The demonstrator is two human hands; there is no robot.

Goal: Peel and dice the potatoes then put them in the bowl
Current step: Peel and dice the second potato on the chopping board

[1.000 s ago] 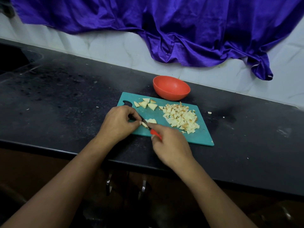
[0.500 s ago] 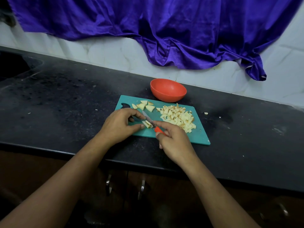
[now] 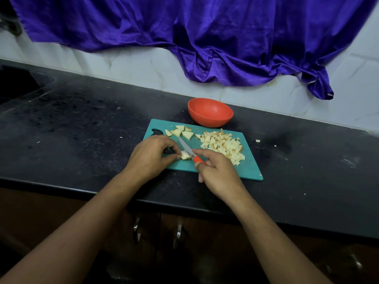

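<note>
Now L hand [image 3: 150, 155] pinches 1 potato piece [image 3: 185, 155]; R hand [image 3: 217, 173] grips 1 knife [image 3: 185, 147]; 1 bowl [image 3: 210, 114] beyond.

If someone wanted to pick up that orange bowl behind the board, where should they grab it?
Probably by the rim of the orange bowl, thumb inside, fingers outside, coming from above. It stands upright and looks empty, its round wall has no handle, and the cutting board with diced potato crowds its near side.

On the teal cutting board [image 3: 249, 170], the left hand [image 3: 150, 155] pinches a potato piece [image 3: 185, 155] while the right hand [image 3: 219, 174] holds a knife [image 3: 187, 148] against it. Diced potato [image 3: 222, 144] lies beside, before the empty red bowl [image 3: 210, 112].
</note>
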